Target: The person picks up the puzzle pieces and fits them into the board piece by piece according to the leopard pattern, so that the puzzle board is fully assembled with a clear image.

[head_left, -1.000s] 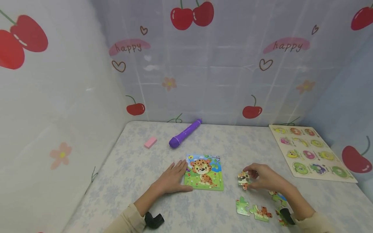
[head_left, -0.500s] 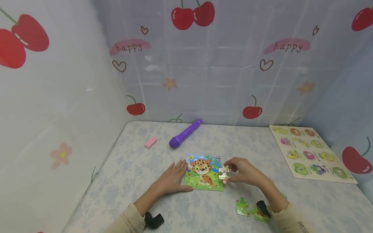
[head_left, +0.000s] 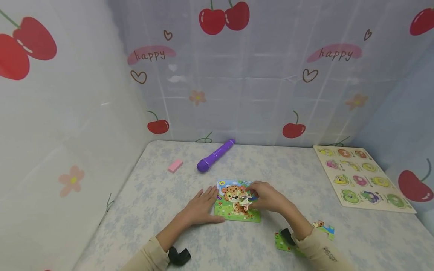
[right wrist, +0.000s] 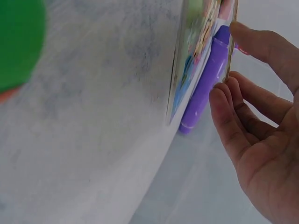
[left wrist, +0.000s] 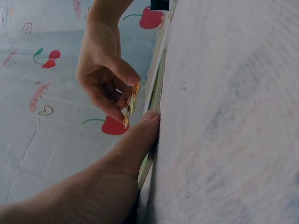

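A square leopard puzzle board [head_left: 222, 210] lies flat on the table. Along its left edge rests my left hand [head_left: 199, 209], fingers spread; the left wrist view has the thumb on the board's edge [left wrist: 158, 88]. My right hand [head_left: 269, 197] pinches a jigsaw piece [head_left: 245, 200] over the board, between thumb and fingertips. In the left wrist view this piece [left wrist: 131, 105] is held tilted, apart from the board. Seen edge-on in the right wrist view, the piece [right wrist: 230, 51] stands between the thumb and fingers of the right hand [right wrist: 266, 102].
Loose jigsaw pieces lie near the right forearm: a blue-cornered one [head_left: 326, 229] and a green one [head_left: 281, 242], partly covered by the sleeve. Behind the board are a purple toy microphone [head_left: 217, 155] and a pink block [head_left: 175, 165]. A fruit puzzle board [head_left: 369, 191] lies at right.
My right hand has carried the jigsaw piece leftward from beside the board to over its leopard picture. The left hand has stayed at the board's left edge.
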The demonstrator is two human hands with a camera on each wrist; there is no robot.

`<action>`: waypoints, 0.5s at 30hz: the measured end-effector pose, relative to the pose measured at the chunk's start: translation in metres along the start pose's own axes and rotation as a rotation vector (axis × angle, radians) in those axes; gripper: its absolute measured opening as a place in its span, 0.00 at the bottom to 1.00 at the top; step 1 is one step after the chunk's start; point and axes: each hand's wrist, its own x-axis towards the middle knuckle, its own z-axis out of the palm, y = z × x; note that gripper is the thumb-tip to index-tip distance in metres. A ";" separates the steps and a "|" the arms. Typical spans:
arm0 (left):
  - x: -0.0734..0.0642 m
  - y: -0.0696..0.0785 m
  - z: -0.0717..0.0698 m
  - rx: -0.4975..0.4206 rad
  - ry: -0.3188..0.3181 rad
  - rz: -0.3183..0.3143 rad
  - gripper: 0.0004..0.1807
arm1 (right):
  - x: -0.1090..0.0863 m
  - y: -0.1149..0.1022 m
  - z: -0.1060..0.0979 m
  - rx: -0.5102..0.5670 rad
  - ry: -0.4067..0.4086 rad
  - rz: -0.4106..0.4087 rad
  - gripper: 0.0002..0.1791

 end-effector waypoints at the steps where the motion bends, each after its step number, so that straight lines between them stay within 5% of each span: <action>1: 0.000 0.000 0.000 0.000 0.000 -0.001 0.61 | 0.002 -0.001 0.001 -0.014 -0.001 0.008 0.27; 8: 0.000 0.000 0.000 0.002 0.004 0.002 0.60 | 0.015 -0.008 0.006 -0.037 -0.012 0.071 0.28; 15: 0.000 0.000 0.001 -0.002 0.005 0.001 0.60 | 0.023 -0.008 0.011 -0.055 -0.033 0.041 0.25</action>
